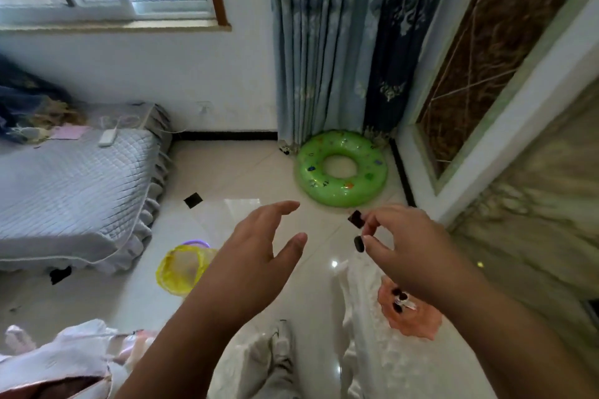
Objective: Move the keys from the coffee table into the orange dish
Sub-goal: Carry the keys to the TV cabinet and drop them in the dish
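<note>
The orange dish [418,321], with a wavy rim, sits low on the right on a pale glossy surface. Keys with dark heads [401,301] lie inside it, partly hidden by my right wrist. My right hand [402,246] is raised above and left of the dish, its thumb and fingers pinched on a small dark oval piece [358,243] that looks like a key head. My left hand [259,256] hovers in the middle of the view with fingers spread and nothing in it.
A green swim ring [342,168] lies on the tiled floor by the blue curtain [337,42]. A bed with a grey quilt [71,185] fills the left. A yellow-lined bin [181,269] stands beside it. A marble-patterned wall panel [534,204] runs along the right.
</note>
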`<state>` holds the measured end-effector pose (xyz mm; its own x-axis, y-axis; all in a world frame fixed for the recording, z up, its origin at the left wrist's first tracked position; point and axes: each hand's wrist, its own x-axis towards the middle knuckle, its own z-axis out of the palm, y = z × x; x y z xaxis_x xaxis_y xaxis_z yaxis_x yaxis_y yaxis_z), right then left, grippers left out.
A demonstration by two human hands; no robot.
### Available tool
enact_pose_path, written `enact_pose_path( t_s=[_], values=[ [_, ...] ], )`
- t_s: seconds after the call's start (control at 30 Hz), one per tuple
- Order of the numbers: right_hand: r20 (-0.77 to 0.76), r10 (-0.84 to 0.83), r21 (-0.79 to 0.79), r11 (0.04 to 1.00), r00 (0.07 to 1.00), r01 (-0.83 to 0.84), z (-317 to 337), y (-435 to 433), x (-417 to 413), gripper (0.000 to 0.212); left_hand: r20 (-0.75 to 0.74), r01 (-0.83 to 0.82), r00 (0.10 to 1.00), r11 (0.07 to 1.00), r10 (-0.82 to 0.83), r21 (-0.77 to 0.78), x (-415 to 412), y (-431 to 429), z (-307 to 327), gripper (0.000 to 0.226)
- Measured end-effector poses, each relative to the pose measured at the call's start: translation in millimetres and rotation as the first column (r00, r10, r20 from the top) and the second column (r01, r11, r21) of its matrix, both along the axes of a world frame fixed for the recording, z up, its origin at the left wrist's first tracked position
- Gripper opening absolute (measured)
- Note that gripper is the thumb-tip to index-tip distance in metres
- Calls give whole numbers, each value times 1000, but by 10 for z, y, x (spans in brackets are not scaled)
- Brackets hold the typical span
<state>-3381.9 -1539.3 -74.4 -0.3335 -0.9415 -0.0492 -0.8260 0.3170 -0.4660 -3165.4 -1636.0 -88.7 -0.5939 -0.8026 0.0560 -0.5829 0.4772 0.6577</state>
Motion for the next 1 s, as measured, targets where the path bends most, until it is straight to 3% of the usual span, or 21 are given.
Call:
enact_pose_path(
  t_s=[0.13,0.4,0.6,1.0],
  values=[
    [-23,-172,-28,985,985,172,70,-390,-356,9,-6,169,986,985,-169,-18,-489,-684,33,47],
    [-15,-341,-79,937,940,339,17,-1291,-621,9,1,316,949,949,-316,-12,-1060,-1912,-1,47],
    [1,-334,-56,941,943,334,-49,-1736,-813,6,-18,317,948,948,-317,38,-1342,-2402,-46,47],
    [76,-214,-157,962,974,224,-14,-2929,-1716,7,83,217,974,972,-210,-94,-1948,-3223,205,49]
  ],
)
